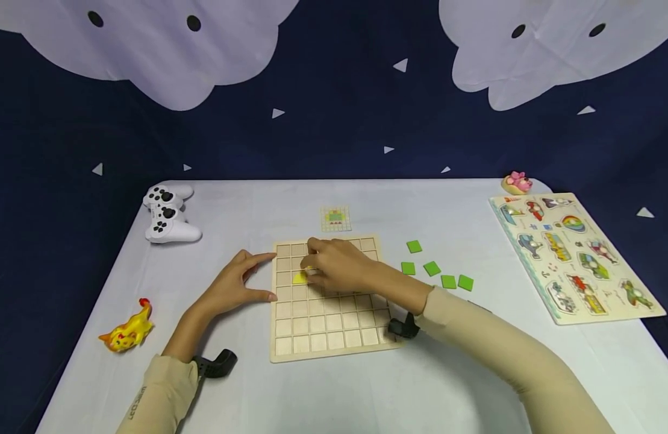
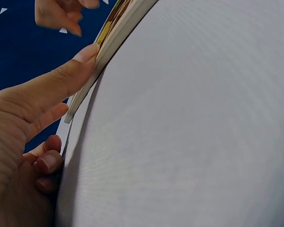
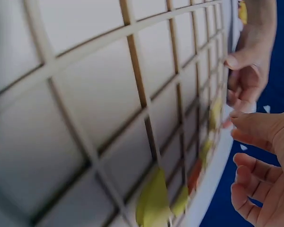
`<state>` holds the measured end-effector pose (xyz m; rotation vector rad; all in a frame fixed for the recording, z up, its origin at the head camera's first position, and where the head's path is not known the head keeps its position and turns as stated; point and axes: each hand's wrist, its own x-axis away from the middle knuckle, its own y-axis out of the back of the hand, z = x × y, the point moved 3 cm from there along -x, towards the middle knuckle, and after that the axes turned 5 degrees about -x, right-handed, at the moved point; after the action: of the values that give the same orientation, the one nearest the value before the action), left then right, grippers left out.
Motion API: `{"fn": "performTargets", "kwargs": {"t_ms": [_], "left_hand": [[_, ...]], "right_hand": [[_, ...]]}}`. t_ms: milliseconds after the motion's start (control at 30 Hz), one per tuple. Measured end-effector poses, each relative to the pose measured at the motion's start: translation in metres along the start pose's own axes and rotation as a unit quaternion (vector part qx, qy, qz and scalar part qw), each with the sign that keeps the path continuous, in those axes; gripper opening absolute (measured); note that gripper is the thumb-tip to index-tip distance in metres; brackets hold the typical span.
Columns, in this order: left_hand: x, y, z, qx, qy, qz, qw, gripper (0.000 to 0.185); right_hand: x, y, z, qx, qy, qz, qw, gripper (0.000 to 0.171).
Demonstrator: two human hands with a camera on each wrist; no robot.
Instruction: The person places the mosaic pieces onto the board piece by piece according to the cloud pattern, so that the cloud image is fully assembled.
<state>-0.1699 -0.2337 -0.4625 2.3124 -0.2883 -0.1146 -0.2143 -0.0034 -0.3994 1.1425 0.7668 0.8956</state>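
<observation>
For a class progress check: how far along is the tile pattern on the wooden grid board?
Barely begun. Done: a few yellow tiles lie in the grid board. In hand: the right hand works over those cells while the left hand steadies the board's edge. Left: five green tiles lie loose beside the board, most cells bare.

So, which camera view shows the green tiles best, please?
The head view: five green tiles lie on the table right of the wooden grid board. Neither wrist view shows them.
</observation>
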Motion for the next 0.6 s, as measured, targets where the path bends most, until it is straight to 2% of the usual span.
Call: {"fn": "performTargets", "kwargs": {"t_ms": [133,300,600], "left_hand": [[0.000,0.000,0.001,-0.007,0.003,-0.004,1.0000,0.087],[0.000,0.001,-0.001,-0.013,0.015,0.003,0.9998,0.089],[0.000,0.001,-0.001,-0.006,0.014,0.012,0.9998,0.088]], "right_hand": [[0.024,0.014,-0.009,-0.018,-0.008,-0.027,0.999,0.022],[0.062,0.025,-0.030,-0.042,-0.052,-0.047,0.997,0.020],[0.128,0.024,-0.054,-0.028,-0.141,-0.082,0.986,0.026]]}}
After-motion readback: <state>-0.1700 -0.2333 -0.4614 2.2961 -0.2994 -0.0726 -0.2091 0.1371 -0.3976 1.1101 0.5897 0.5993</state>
